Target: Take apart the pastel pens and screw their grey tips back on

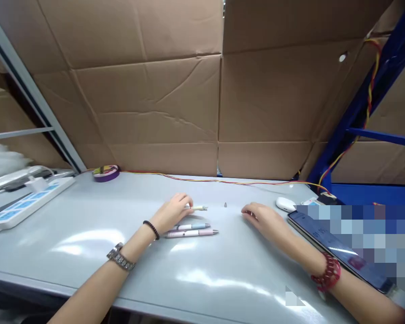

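My left hand (175, 209) is closed around a pale cream pen (200, 208), whose end sticks out to the right of the fingers; the rest is hidden by the hand. Just in front of it, a light blue and white pen (192, 227) and a pink and white pen (193, 233) lie side by side on the table. A tiny grey cone-shaped piece (225, 204) stands between my two hands. My right hand (265, 219) rests on the table to the right of that piece, fingers bent and slightly apart from the thumb, with nothing visible in them.
A phone (337, 247) lies beside my right forearm, near a white rounded case (285, 204). At left are a power strip (33, 201) and a purple tape roll (106, 173). A red-yellow cable (189, 179) runs along the back, below the cardboard wall (162, 103).
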A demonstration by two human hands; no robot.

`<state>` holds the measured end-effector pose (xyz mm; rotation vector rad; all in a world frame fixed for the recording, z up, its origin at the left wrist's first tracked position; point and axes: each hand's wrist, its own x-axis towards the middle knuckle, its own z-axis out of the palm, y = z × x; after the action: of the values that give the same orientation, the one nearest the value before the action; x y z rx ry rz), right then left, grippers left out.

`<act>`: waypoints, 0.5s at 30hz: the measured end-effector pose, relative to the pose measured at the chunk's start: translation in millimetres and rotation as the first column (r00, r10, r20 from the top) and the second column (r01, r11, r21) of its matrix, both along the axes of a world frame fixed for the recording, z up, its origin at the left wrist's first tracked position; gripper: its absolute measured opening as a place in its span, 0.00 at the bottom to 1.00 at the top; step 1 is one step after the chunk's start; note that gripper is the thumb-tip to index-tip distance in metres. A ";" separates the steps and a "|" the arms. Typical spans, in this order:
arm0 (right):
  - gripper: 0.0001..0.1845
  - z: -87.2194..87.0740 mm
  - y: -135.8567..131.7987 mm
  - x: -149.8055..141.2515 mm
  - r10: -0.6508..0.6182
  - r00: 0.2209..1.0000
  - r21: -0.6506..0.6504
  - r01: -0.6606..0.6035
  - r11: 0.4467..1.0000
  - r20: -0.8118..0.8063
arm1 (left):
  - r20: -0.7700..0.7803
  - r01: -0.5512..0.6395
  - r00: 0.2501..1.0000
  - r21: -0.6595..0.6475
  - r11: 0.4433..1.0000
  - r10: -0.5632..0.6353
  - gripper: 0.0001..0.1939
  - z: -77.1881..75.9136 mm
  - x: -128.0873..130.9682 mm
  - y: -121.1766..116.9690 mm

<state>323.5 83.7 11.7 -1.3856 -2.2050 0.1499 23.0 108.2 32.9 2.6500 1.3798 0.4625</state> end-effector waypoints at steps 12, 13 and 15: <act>0.05 25.8 -43.9 -40.4 0.232 0.847 0.192 -0.157 0.969 -0.478 | 0.126 0.111 0.986 -0.006 0.994 -0.109 0.11 6.5 22.3 -28.1; 0.05 24.9 -44.0 -41.5 0.237 0.843 0.185 -0.166 0.969 -0.482 | 0.126 0.124 0.984 0.001 0.992 -0.123 0.12 7.0 23.1 -29.8; 0.05 22.3 -43.0 -42.7 0.248 0.840 0.179 -0.182 0.967 -0.482 | 0.121 0.144 0.982 0.018 0.989 -0.145 0.13 7.8 24.4 -32.6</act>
<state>280.8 40.7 34.0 -0.8937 -1.8783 0.3985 47.5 75.6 40.7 2.6553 1.1446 0.6026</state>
